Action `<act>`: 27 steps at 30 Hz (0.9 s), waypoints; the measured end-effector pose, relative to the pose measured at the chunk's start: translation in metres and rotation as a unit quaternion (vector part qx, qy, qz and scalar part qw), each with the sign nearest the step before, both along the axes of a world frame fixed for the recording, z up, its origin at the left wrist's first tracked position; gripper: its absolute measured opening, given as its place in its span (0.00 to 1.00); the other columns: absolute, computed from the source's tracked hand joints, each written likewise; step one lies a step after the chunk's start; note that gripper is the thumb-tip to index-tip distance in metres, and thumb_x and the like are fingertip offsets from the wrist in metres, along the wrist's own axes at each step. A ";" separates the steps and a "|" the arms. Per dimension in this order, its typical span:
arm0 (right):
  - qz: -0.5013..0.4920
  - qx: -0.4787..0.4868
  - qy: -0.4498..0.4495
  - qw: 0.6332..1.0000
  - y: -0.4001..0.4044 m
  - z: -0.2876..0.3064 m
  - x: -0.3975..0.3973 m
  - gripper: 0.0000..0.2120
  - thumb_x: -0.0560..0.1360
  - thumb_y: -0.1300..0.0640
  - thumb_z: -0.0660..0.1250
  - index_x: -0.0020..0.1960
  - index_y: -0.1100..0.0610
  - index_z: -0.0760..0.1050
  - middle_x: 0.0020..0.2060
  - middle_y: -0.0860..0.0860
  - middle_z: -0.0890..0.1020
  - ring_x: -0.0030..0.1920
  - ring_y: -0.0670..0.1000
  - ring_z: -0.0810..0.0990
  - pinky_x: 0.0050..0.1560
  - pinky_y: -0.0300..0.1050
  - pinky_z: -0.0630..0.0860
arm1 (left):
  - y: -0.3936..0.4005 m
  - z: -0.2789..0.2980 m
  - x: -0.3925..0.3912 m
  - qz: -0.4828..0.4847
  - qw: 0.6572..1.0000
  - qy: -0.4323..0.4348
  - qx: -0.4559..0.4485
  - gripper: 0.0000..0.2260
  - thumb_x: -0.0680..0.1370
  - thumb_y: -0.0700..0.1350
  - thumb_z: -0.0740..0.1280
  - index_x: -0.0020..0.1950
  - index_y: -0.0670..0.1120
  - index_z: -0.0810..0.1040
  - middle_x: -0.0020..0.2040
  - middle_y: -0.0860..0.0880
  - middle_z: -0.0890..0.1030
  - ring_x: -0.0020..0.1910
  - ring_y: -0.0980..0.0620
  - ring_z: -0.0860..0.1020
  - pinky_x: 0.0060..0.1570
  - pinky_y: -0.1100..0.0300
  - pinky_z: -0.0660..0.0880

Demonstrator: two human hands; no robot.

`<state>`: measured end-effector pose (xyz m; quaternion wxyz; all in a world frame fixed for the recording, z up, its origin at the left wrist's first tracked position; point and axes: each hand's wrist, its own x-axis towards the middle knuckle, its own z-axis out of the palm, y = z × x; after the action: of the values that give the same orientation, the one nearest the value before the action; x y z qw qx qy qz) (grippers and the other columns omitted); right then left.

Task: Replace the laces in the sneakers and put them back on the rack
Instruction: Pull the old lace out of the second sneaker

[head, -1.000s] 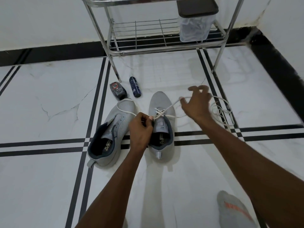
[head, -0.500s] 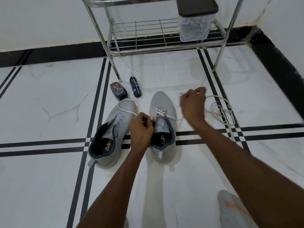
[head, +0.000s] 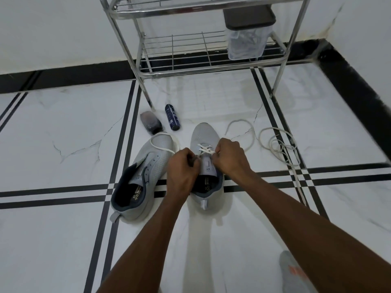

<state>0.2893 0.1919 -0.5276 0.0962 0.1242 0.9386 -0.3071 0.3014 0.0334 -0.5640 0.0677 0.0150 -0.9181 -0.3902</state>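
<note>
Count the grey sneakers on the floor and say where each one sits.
2. The left sneaker lies unlaced with a loose lace across its toe; the right sneaker sits beside it, under both hands. None on the rack.

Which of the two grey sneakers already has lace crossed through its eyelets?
The right sneaker, under both hands, shows white crossings. The left sneaker only has a loose lace draped over its toe.

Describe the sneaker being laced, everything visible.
The right sneaker is light grey knit with a dark blue collar and a grey heel tab. It stands upright on the floor, toe toward the rack, beside its mate. A white lace crosses its lowest eyelets only. The left hand and right hand both pinch at the lace over the tongue.
</note>
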 end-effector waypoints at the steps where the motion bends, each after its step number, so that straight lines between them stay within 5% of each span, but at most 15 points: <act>1: -0.014 -0.003 0.014 1.000 0.006 -0.002 -0.001 0.09 0.74 0.59 0.68 0.52 0.62 0.78 0.49 0.58 0.81 0.49 0.59 0.80 0.44 0.48 0.77 | -0.005 0.000 -0.002 0.025 1.000 0.002 0.007 0.07 0.75 0.47 0.72 0.42 0.46 0.77 0.37 0.51 0.79 0.37 0.52 0.76 0.38 0.58 0.71; 5: -0.023 -0.018 0.048 0.998 0.010 -0.009 0.002 0.07 0.73 0.60 0.68 0.46 0.62 0.83 0.43 0.58 0.84 0.43 0.58 0.82 0.40 0.46 0.78 | -0.010 0.002 0.004 0.094 0.996 0.006 -0.007 0.07 0.76 0.48 0.70 0.47 0.46 0.74 0.44 0.50 0.78 0.44 0.48 0.76 0.42 0.51 0.73; 8: 0.020 -0.027 0.037 0.999 0.004 -0.007 -0.001 0.07 0.73 0.59 0.69 0.45 0.60 0.84 0.41 0.58 0.84 0.42 0.58 0.82 0.40 0.45 0.78 | 0.000 0.002 0.003 -0.011 0.994 0.055 -0.095 0.11 0.75 0.42 0.66 0.56 0.47 0.76 0.55 0.49 0.76 0.55 0.47 0.70 0.50 0.52 0.71; 11: 0.034 -0.042 0.028 0.998 0.006 -0.001 -0.003 0.08 0.73 0.56 0.70 0.42 0.59 0.85 0.38 0.55 0.86 0.40 0.56 0.84 0.45 0.51 0.83 | 0.007 0.006 -0.009 -0.103 0.972 0.092 -0.191 0.11 0.73 0.44 0.67 0.55 0.48 0.79 0.58 0.48 0.77 0.56 0.44 0.69 0.54 0.49 0.72; 18: 0.029 -0.064 -0.003 0.997 0.009 0.003 -0.002 0.09 0.73 0.58 0.69 0.42 0.62 0.85 0.39 0.56 0.86 0.43 0.55 0.84 0.47 0.50 0.83 | 0.022 0.015 -0.020 -0.161 0.938 0.062 -0.301 0.08 0.79 0.45 0.64 0.54 0.46 0.80 0.58 0.47 0.78 0.60 0.42 0.71 0.54 0.47 0.67; 21: -0.011 -0.071 -0.018 0.997 0.015 0.001 0.000 0.11 0.71 0.58 0.68 0.37 0.65 0.82 0.37 0.59 0.85 0.40 0.57 0.84 0.44 0.49 0.82 | 0.010 0.023 -0.023 0.108 0.984 0.045 -0.136 0.09 0.81 0.44 0.62 0.55 0.41 0.77 0.57 0.42 0.77 0.58 0.41 0.74 0.54 0.46 0.69; 23: -0.028 -0.079 -0.016 0.996 0.019 0.000 0.002 0.12 0.71 0.57 0.67 0.37 0.65 0.82 0.36 0.60 0.85 0.39 0.57 0.84 0.44 0.50 0.82 | -0.009 0.027 -0.030 0.295 0.955 -0.011 -0.018 0.10 0.81 0.42 0.62 0.58 0.38 0.76 0.60 0.39 0.76 0.60 0.38 0.75 0.55 0.47 0.70; 25: -0.022 -0.092 -0.014 0.995 0.020 0.000 0.004 0.12 0.71 0.56 0.67 0.39 0.65 0.83 0.38 0.60 0.85 0.40 0.58 0.85 0.45 0.53 0.83 | -0.022 0.022 -0.033 0.265 0.964 0.012 -0.012 0.10 0.80 0.40 0.63 0.59 0.39 0.75 0.60 0.39 0.76 0.60 0.39 0.74 0.58 0.49 0.70; 27: -0.022 -0.104 -0.013 0.994 0.019 0.001 0.004 0.12 0.72 0.56 0.68 0.40 0.64 0.84 0.38 0.59 0.86 0.40 0.57 0.85 0.46 0.54 0.83 | -0.016 0.017 -0.029 0.090 0.995 0.048 0.006 0.08 0.79 0.43 0.67 0.56 0.43 0.78 0.55 0.44 0.78 0.57 0.43 0.74 0.57 0.51 0.71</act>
<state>0.2934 0.2113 -0.5263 0.1142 0.1378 0.8972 -0.4038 0.2726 0.0179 -0.5469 0.1467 0.0792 -0.9063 -0.3883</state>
